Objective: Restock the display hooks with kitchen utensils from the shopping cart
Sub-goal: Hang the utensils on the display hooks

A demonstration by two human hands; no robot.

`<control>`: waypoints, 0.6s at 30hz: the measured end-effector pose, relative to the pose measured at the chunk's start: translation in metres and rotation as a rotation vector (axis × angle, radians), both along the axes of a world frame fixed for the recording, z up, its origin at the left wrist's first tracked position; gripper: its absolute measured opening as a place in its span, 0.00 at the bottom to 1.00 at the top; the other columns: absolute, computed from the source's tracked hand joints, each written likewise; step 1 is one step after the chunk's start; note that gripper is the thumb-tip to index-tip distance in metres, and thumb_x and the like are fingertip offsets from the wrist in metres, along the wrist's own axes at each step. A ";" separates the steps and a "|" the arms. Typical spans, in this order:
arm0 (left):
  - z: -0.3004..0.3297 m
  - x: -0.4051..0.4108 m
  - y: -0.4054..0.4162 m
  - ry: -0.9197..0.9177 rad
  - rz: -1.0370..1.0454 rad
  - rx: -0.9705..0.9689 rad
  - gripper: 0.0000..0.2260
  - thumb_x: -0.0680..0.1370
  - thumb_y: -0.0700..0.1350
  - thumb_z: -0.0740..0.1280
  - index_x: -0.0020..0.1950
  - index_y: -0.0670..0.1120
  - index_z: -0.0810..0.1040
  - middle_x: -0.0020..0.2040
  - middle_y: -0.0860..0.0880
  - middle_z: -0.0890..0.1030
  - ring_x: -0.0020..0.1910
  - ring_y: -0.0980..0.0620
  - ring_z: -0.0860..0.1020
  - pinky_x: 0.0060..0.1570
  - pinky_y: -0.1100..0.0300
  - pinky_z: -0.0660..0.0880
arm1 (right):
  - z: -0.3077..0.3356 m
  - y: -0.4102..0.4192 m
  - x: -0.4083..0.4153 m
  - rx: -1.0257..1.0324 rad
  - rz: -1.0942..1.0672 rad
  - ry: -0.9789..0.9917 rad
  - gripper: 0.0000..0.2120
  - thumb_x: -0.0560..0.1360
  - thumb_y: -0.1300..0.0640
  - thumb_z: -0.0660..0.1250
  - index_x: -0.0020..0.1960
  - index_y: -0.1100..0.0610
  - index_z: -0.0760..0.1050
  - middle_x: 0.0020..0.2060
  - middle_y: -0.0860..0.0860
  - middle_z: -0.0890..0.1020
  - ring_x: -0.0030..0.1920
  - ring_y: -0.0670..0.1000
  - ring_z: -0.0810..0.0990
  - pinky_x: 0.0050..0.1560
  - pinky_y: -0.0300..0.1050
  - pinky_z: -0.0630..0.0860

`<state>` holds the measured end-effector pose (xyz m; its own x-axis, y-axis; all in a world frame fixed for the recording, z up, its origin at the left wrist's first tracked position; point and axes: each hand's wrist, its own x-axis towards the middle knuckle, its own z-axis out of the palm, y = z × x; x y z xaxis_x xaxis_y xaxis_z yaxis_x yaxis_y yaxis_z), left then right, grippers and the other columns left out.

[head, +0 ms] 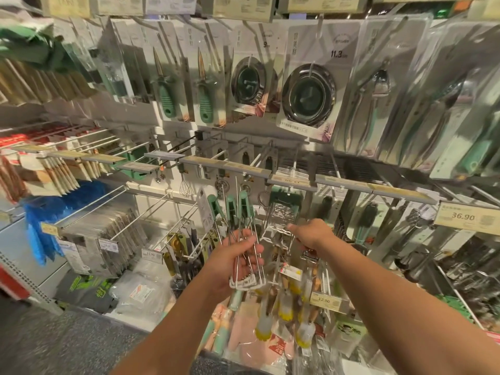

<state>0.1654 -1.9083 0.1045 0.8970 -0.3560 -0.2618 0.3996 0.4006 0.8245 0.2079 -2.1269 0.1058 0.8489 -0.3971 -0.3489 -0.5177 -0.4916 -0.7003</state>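
Observation:
My left hand (238, 257) grips a bundle of green-handled metal utensils (242, 220), handles up, wire ends with white tips down near my wrist. My right hand (311, 234) reaches forward to a green-handled grater-like utensil (284, 212) hanging from a display hook (293, 171); its fingers touch the white wire base of that item, and I cannot tell whether they close round it. The shopping cart is not in view.
Pegboard hooks carry packaged peelers (167, 85), sink strainers (308, 96), tongs and scissors above. A price-label rail (243, 169) crosses mid-height. Bottle brushes (286, 307) and mitts hang below my hands. Packaged goods (108, 239) sit at the lower left, floor beneath.

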 end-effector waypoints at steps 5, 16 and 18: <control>-0.009 -0.006 -0.002 0.052 -0.009 -0.049 0.04 0.79 0.37 0.67 0.52 0.44 0.78 0.36 0.43 0.84 0.28 0.49 0.82 0.28 0.60 0.79 | 0.007 0.029 -0.014 0.472 0.114 -0.038 0.24 0.83 0.40 0.62 0.69 0.57 0.76 0.61 0.54 0.83 0.56 0.52 0.83 0.45 0.47 0.80; -0.011 -0.020 0.006 0.052 -0.107 -0.005 0.28 0.75 0.48 0.71 0.69 0.33 0.74 0.47 0.35 0.81 0.32 0.47 0.82 0.33 0.56 0.82 | 0.002 0.070 -0.028 0.906 0.111 -0.075 0.26 0.82 0.34 0.57 0.67 0.51 0.78 0.56 0.55 0.85 0.47 0.54 0.83 0.31 0.43 0.78; -0.009 -0.019 0.007 0.059 -0.102 -0.034 0.22 0.76 0.56 0.66 0.58 0.38 0.81 0.39 0.42 0.81 0.29 0.49 0.80 0.29 0.58 0.79 | 0.000 0.071 -0.028 0.920 0.095 -0.097 0.26 0.82 0.36 0.58 0.66 0.54 0.79 0.48 0.54 0.85 0.40 0.52 0.83 0.35 0.46 0.78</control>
<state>0.1464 -1.9016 0.0956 0.8390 -0.4542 -0.2997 0.4875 0.3824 0.7850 0.1803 -2.0558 0.1054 0.9055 0.0732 -0.4179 -0.4227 0.2416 -0.8735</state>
